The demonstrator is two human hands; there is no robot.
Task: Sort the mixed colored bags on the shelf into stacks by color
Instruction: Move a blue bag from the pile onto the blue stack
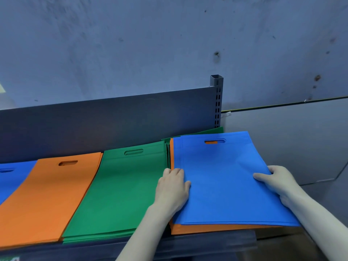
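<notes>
Head view, nearest first: the shelf's dark front lip [207,242] runs across the bottom. Both forearms reach over it.

The left hand [173,187] pinches the left edge of the top blue bags [226,176], thumb flat on the cloth and fingers curled down at the edge. The right hand [276,183] grips the right edge, thumb on top and fingers tucked beneath. These bags are flat rectangles of matte, non-woven-looking fabric, probably two or three layers, though the edges are too fine to count. Their long axis runs front to back, with the oval handle slot at the far end towards the back panel.

They lie at the right end of the shelf on orange bags [207,229], which show along the near edge and through the slot.

Leftward sit a green stack [122,191], an orange stack [50,194] and a blue stack [11,176]. All are flat, with their slots at the far end.

A green bag [207,131] peeks out behind the mixed pile. Beyond stand the smooth grey back panel [113,119], a slotted square metal post [217,102] and a stained wall [150,44].
</notes>
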